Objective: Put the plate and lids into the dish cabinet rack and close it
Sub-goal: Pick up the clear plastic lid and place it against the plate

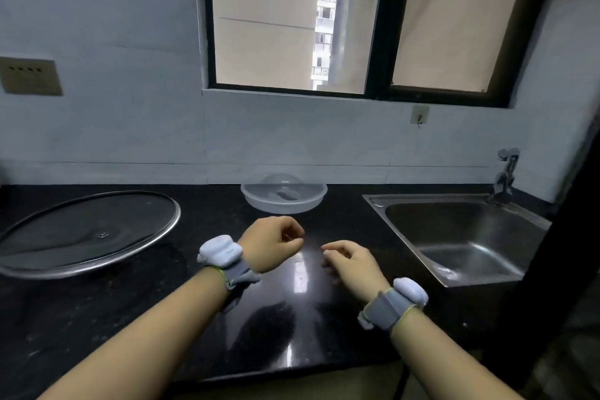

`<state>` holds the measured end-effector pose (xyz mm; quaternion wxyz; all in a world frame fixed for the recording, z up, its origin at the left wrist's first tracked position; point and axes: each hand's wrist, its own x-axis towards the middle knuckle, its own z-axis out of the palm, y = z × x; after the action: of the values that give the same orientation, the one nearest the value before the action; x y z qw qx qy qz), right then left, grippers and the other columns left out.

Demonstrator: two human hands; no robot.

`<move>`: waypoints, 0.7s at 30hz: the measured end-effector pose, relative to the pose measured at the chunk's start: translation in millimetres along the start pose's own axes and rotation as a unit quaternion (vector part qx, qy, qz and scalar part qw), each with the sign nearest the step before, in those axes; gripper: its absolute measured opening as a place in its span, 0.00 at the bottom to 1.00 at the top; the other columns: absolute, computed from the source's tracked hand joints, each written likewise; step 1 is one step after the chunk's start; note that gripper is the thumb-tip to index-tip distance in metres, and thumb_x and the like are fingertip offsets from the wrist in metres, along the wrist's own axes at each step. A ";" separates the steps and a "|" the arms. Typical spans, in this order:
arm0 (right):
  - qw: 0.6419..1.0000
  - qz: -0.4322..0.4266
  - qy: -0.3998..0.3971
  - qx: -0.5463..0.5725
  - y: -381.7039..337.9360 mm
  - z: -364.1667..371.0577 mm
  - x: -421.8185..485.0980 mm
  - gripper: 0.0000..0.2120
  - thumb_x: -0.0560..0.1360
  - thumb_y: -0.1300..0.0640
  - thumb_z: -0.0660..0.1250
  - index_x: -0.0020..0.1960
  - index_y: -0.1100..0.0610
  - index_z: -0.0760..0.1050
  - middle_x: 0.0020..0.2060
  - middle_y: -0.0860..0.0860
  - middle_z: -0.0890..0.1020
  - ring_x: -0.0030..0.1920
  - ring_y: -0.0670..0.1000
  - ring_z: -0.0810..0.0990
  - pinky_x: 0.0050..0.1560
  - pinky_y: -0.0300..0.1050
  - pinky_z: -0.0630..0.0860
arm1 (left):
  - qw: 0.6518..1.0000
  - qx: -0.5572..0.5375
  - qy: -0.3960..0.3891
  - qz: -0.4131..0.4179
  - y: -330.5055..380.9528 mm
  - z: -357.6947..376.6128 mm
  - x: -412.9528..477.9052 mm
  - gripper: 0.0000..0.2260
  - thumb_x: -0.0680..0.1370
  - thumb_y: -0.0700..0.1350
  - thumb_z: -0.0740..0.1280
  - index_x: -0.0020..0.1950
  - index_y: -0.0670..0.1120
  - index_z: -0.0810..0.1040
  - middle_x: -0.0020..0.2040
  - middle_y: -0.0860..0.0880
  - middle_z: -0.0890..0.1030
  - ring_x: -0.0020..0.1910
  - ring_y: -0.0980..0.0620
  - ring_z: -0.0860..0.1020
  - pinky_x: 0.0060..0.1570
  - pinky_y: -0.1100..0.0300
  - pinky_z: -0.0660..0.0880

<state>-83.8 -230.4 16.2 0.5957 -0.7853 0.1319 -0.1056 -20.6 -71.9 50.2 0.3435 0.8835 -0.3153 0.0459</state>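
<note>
A large glass lid (pixel 84 234) with a metal rim lies upside down on the black counter (pixel 201 328) at the left. A clear plastic dome lid (pixel 284 195) rests at the back of the counter, near the wall. My left hand (pixel 271 242) hovers over the counter just in front of the plastic lid, fingers curled loosely and holding nothing. My right hand (pixel 349 265) hangs beside it to the right, fingers bent and apart, also holding nothing. No plate and no cabinet rack is in view.
A steel sink (pixel 461 237) is set into the counter at the right, with a tap (pixel 505 172) at its back corner. A window sits above the tiled wall. A wall socket (pixel 31 76) is at the far left.
</note>
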 end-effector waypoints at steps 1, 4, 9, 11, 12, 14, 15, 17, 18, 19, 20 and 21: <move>1.000 0.006 -0.003 0.003 1.5 3.6 10.2 0.06 0.73 0.62 0.62 0.45 0.55 0.76 0.33 0.51 0.79 0.32 0.49 0.76 0.26 0.37 0.70 | 1.000 0.025 0.004 -0.004 -5.1 0.9 8.3 0.10 0.73 0.47 0.65 0.53 0.49 0.78 0.51 0.50 0.82 0.49 0.53 0.79 0.53 0.59 0.75; 1.000 0.017 0.002 0.007 4.2 8.8 34.9 0.07 0.74 0.62 0.62 0.41 0.53 0.75 0.32 0.51 0.79 0.31 0.48 0.74 0.23 0.35 0.68 | 0.997 0.073 0.010 -0.016 -20.4 5.5 37.5 0.14 0.73 0.47 0.64 0.58 0.48 0.76 0.57 0.48 0.81 0.56 0.49 0.77 0.58 0.55 0.73; 0.999 0.038 0.014 -0.008 12.6 6.5 68.5 0.09 0.72 0.62 0.62 0.38 0.51 0.75 0.31 0.50 0.79 0.32 0.49 0.75 0.29 0.39 0.71 | 0.990 0.138 0.026 -0.014 -44.2 17.0 82.2 0.16 0.74 0.46 0.63 0.62 0.48 0.73 0.62 0.46 0.78 0.63 0.45 0.73 0.61 0.53 0.70; 0.999 0.045 0.020 -0.018 15.9 4.7 80.3 0.09 0.71 0.62 0.62 0.37 0.51 0.75 0.31 0.50 0.80 0.33 0.50 0.76 0.34 0.42 0.73 | 0.986 0.161 0.044 -0.009 -52.0 19.9 95.7 0.18 0.73 0.45 0.62 0.63 0.48 0.72 0.63 0.46 0.77 0.64 0.44 0.72 0.61 0.53 0.69; 0.998 0.049 0.024 -0.018 16.6 4.3 85.3 0.09 0.71 0.62 0.62 0.37 0.51 0.75 0.31 0.50 0.80 0.33 0.50 0.77 0.35 0.43 0.73 | 0.984 0.171 0.051 -0.010 -56.1 21.1 100.7 0.19 0.73 0.44 0.62 0.64 0.48 0.71 0.64 0.46 0.77 0.64 0.44 0.72 0.61 0.53 0.69; 0.998 0.061 0.034 -0.006 17.7 4.5 95.3 0.08 0.71 0.60 0.63 0.36 0.52 0.76 0.30 0.51 0.80 0.33 0.50 0.77 0.35 0.44 0.73 | 0.978 0.200 0.047 -0.024 -64.3 22.7 108.6 0.20 0.73 0.43 0.62 0.65 0.49 0.70 0.65 0.46 0.76 0.64 0.44 0.72 0.61 0.52 0.69; 0.997 0.066 0.039 0.002 17.9 5.4 99.3 0.07 0.71 0.59 0.63 0.35 0.53 0.76 0.30 0.51 0.80 0.32 0.50 0.76 0.34 0.43 0.72 | 0.974 0.220 0.041 -0.031 -68.2 23.0 111.7 0.20 0.73 0.44 0.62 0.65 0.49 0.70 0.64 0.46 0.77 0.63 0.43 0.73 0.60 0.52 0.70; 0.996 0.074 0.044 0.016 17.7 7.4 106.9 0.08 0.72 0.59 0.64 0.35 0.53 0.75 0.29 0.51 0.79 0.31 0.49 0.76 0.31 0.42 0.71 | 0.967 0.252 0.031 -0.032 -75.8 24.1 118.0 0.17 0.73 0.44 0.62 0.62 0.49 0.73 0.60 0.45 0.79 0.60 0.42 0.75 0.58 0.51 0.71; 0.996 0.076 0.044 0.019 17.4 8.4 110.2 0.08 0.72 0.59 0.64 0.34 0.54 0.75 0.29 0.51 0.79 0.30 0.49 0.75 0.31 0.42 0.71 | 0.963 0.265 0.028 -0.027 -78.2 24.2 120.6 0.15 0.74 0.44 0.61 0.60 0.49 0.75 0.58 0.44 0.80 0.58 0.42 0.75 0.57 0.51 0.71; 0.996 0.077 0.045 0.018 17.2 9.5 112.7 0.08 0.72 0.59 0.64 0.34 0.54 0.75 0.28 0.51 0.79 0.30 0.49 0.75 0.31 0.42 0.71 | 0.961 0.275 0.025 -0.023 -79.5 24.1 122.1 0.14 0.74 0.44 0.61 0.58 0.49 0.76 0.56 0.44 0.80 0.57 0.41 0.75 0.56 0.52 0.71; 0.996 0.078 0.043 0.016 17.3 10.8 114.5 0.08 0.72 0.59 0.64 0.34 0.54 0.75 0.28 0.51 0.78 0.30 0.49 0.75 0.31 0.41 0.71 | 0.960 0.279 0.025 -0.015 -81.7 25.0 122.9 0.13 0.74 0.44 0.62 0.57 0.48 0.77 0.55 0.43 0.80 0.57 0.41 0.75 0.55 0.51 0.71; 0.996 0.079 0.041 0.015 17.0 12.1 116.8 0.08 0.72 0.59 0.64 0.34 0.54 0.75 0.28 0.51 0.78 0.30 0.48 0.75 0.31 0.41 0.71 | 0.961 0.275 0.030 -0.004 -83.6 25.6 124.2 0.13 0.74 0.44 0.63 0.57 0.47 0.77 0.55 0.42 0.79 0.56 0.40 0.74 0.54 0.51 0.71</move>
<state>28.9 -262.6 -2.4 0.6082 -0.7581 0.2164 -0.0924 124.1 -106.2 19.4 0.0965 0.9434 -0.2760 0.1563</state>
